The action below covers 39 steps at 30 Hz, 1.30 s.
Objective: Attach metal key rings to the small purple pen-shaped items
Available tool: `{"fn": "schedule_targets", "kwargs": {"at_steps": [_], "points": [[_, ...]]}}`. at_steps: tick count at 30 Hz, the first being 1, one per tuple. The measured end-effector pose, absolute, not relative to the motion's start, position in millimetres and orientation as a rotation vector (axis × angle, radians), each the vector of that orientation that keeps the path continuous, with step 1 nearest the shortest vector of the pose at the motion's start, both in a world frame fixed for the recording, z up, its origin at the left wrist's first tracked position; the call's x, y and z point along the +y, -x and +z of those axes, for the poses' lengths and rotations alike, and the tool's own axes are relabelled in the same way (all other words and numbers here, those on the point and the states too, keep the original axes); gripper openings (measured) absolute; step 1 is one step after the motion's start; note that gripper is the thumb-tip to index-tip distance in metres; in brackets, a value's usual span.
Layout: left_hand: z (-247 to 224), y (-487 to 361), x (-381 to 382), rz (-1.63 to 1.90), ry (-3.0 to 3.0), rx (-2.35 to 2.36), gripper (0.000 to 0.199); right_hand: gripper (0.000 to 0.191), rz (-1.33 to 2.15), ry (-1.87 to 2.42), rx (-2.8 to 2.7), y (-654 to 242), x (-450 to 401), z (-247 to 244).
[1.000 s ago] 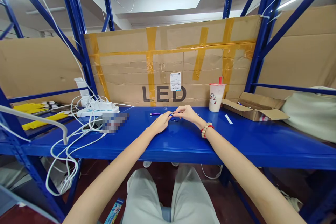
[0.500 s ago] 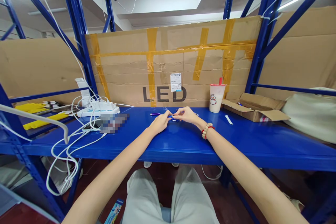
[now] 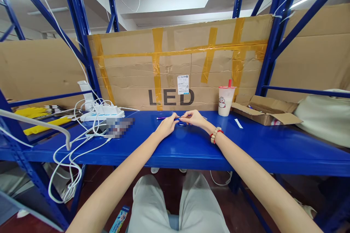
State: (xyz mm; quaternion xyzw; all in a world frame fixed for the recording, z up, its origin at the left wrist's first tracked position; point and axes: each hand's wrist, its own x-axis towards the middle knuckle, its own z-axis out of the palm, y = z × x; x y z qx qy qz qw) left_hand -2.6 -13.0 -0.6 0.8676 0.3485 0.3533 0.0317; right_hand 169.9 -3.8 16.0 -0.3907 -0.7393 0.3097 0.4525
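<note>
My left hand (image 3: 167, 126) and my right hand (image 3: 193, 118) meet over the middle of the blue tabletop, with fingers closed in a pinch. Between their fingertips is a slim blue pen-like piece (image 3: 177, 119), mostly covered by the fingers. A purple-blue pen (image 3: 161, 118) shows just left of my left hand, its right end hidden. Below the fingertips, a small blue piece (image 3: 182, 124) lies on the table; its kind is too small to make out. A thin light tip (image 3: 205, 118) pokes out beyond my right wrist.
A white cup with a red straw (image 3: 226, 101) stands at the back right, near a paper strip (image 3: 238, 123) and an open cardboard box (image 3: 265, 111). Tangled white cables and a power strip (image 3: 102, 114) occupy the left. A taped cardboard panel (image 3: 131, 72) rises behind the blue table (image 3: 186, 153).
The slim blue piece between my fingertips now lies flatter. My hands have barely shifted, and the view has moved slightly.
</note>
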Motion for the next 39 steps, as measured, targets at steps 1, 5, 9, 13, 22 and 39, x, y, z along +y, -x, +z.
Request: {"fn": "schedule_targets", "kwargs": {"at_steps": [1,5,9,13,22,39], "points": [[-1,3,-13,1.093,-2.67,1.073,0.007,0.041,0.763,0.977,-1.823,-170,-5,17],[0,2,-13,1.101,-2.666,1.067,0.005,0.04,0.761,0.994,-1.815,-169,-6,18],[0,2,-13,1.105,-2.664,1.062,0.007,0.041,0.773,0.988,-1.798,-168,-4,18],[0,2,-12,1.114,-2.689,1.036,0.019,0.041,0.779,1.003,-1.805,-168,-5,19],[0,-2,-12,1.201,-2.571,1.144,0.023,0.04,0.745,0.909,-1.828,-172,0,21],[-2,-9,-14,1.154,-2.363,0.935,0.023,0.038,0.713,0.752,-1.896,-179,2,24]]}}
